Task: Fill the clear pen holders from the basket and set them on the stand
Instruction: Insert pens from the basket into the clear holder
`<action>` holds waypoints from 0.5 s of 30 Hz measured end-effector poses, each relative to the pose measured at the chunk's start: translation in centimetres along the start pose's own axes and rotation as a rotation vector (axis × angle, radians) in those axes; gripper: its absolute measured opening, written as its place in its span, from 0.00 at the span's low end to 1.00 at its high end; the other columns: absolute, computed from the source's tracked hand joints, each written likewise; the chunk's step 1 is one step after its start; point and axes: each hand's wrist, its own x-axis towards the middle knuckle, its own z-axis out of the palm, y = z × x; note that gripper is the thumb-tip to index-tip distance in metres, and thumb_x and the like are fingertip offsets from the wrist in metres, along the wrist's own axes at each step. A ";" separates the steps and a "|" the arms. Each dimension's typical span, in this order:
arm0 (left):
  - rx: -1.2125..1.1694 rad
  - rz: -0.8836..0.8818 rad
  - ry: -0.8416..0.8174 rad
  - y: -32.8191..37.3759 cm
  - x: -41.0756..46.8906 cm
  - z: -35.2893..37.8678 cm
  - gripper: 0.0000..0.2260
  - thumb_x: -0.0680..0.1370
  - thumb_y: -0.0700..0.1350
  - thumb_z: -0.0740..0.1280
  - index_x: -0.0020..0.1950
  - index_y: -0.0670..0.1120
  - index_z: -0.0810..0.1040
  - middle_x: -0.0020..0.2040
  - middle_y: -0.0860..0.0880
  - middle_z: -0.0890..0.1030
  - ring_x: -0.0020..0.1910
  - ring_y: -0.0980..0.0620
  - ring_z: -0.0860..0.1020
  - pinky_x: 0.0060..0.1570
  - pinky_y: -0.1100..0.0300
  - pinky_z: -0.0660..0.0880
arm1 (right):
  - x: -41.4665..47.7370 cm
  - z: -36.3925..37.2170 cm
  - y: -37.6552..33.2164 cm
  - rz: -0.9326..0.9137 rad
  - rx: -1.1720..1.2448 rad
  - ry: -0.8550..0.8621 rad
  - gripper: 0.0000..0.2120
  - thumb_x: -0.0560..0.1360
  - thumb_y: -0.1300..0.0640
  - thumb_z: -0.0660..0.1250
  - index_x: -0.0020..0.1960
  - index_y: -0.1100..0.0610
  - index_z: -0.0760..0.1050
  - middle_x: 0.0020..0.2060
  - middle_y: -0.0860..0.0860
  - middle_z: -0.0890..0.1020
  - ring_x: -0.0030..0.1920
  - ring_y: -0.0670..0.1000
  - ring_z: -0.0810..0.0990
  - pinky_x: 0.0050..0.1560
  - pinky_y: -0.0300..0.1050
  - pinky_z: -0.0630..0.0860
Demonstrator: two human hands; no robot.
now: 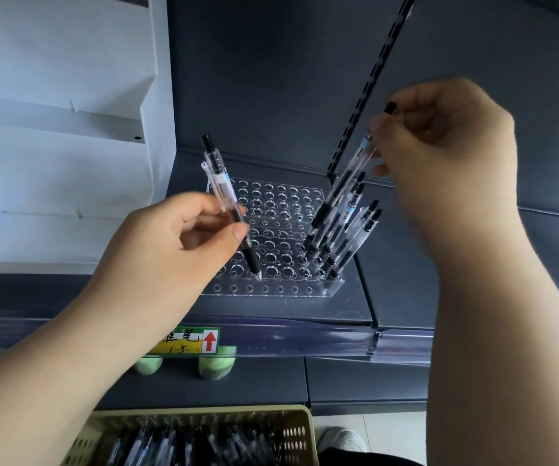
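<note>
A clear acrylic pen holder (271, 210) with rows of round holes sits on the dark shelf. Several black-tipped pens (348, 227) stand in its right-hand holes. My left hand (170, 243) grips a clear pen with a black grip (227, 203), tip down over the holder's front rows; a second clear pen seems to lie beside it. My right hand (439, 139) pinches the top of another pen (348, 176), slanted down into the right-hand group. A yellowish basket (298, 432) full of pens stands at the bottom.
A dark slotted upright (369, 85) rises behind the holder. A white stepped display (59, 156) stands at the left. On the shelf's front rail hangs a yellow and green price tag (187, 341). Two green round things (216, 364) lie on the lower shelf. A white shoe (342, 438) shows beside the basket.
</note>
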 end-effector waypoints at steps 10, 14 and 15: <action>0.008 0.005 0.006 -0.1 0.0 0.2 0.07 0.71 0.51 0.71 0.47 0.62 0.79 0.42 0.61 0.83 0.42 0.63 0.81 0.43 0.64 0.73 | -0.2 -0.2 0.6 -0.012 -0.316 -0.214 0.07 0.69 0.59 0.67 0.37 0.48 0.74 0.29 0.39 0.75 0.30 0.31 0.72 0.29 0.20 0.64; -0.012 -0.010 -0.003 0.1 0.1 0.3 0.09 0.68 0.53 0.68 0.47 0.62 0.79 0.41 0.61 0.83 0.42 0.63 0.81 0.42 0.67 0.74 | -0.2 -0.2 0.9 -0.006 -0.350 -0.209 0.05 0.69 0.58 0.68 0.38 0.48 0.75 0.30 0.39 0.76 0.31 0.32 0.74 0.29 0.20 0.65; -0.017 -0.011 -0.006 0.1 0.0 0.3 0.09 0.68 0.53 0.68 0.47 0.61 0.79 0.41 0.61 0.84 0.42 0.63 0.81 0.42 0.67 0.75 | -0.2 -0.3 0.9 -0.004 -0.355 -0.208 0.05 0.69 0.58 0.68 0.38 0.49 0.76 0.30 0.40 0.76 0.31 0.33 0.74 0.29 0.20 0.65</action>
